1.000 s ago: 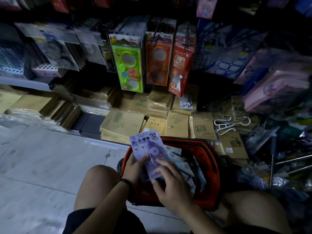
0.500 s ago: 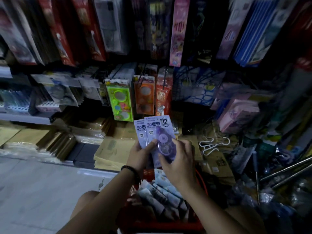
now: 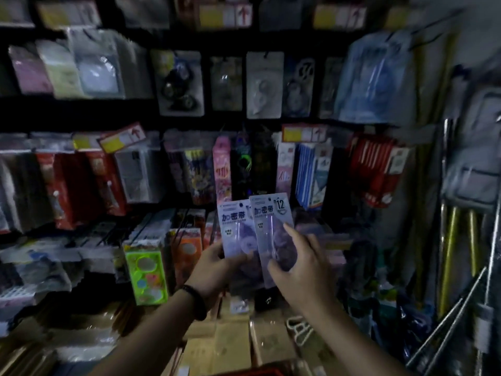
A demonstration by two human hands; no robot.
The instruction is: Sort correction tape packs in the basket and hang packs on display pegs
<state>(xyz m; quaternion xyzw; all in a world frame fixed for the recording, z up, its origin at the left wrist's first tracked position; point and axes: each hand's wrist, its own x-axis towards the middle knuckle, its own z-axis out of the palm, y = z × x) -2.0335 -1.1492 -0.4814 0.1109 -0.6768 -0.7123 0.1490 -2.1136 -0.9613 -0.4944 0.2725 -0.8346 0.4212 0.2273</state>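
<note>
Correction tape packs (image 3: 254,226) fanned upright in mid-air, edges close before crowded hanging goods (image 3: 222,169). Left hand (image 3: 214,270) grip holds the rear pack's lower corner; right hand (image 3: 301,267) grip pinches the front pack.

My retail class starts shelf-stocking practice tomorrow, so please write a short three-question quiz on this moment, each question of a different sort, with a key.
1. True or false: two purple correction tape packs are held up side by side, overlapping, with the left hand and the right hand both on them.
2. Multiple choice: which number is printed at the top corner of the front pack? A 6; B 12; C 24.
3. Fill in: the black band sits on the ___ wrist.

Key: 1 true; 2 B; 3 left.
</note>
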